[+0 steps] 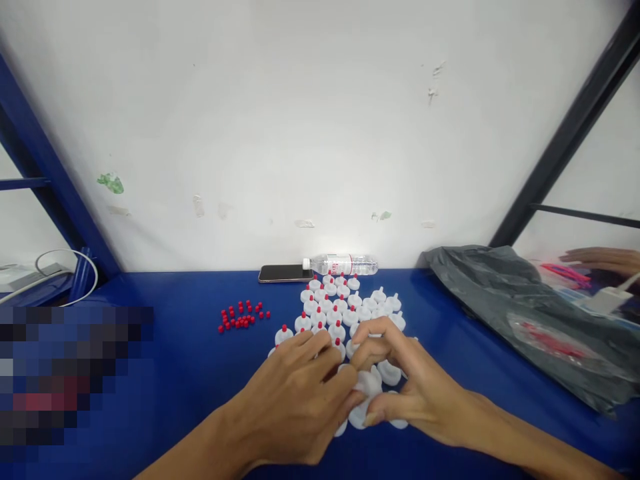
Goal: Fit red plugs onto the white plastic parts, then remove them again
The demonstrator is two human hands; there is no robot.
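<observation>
My right hand (415, 387) curls its thumb and fingers around a white plastic nozzle cap (367, 390) close to the table's front. Right beside it, my left hand (300, 393) has its fingers bent together at that cap; what its fingertips pinch, if anything, is hidden. Beyond both hands stand many white nozzle caps (326, 305) in a cluster. Those on the left of the cluster wear small red tips (337, 324), while several on the right, such as a bare nozzle cap (393, 303), show plain white spouts. Loose red tips (241, 321) lie scattered to the left.
A phone (285, 273) and a lying water bottle (345, 264) are at the wall. On the right, a grey plastic bag (500, 293) carries a clear pouch of red pieces (553, 340). Another person's hand (600, 259) shows at far right. A white cable (95, 270) loops at left.
</observation>
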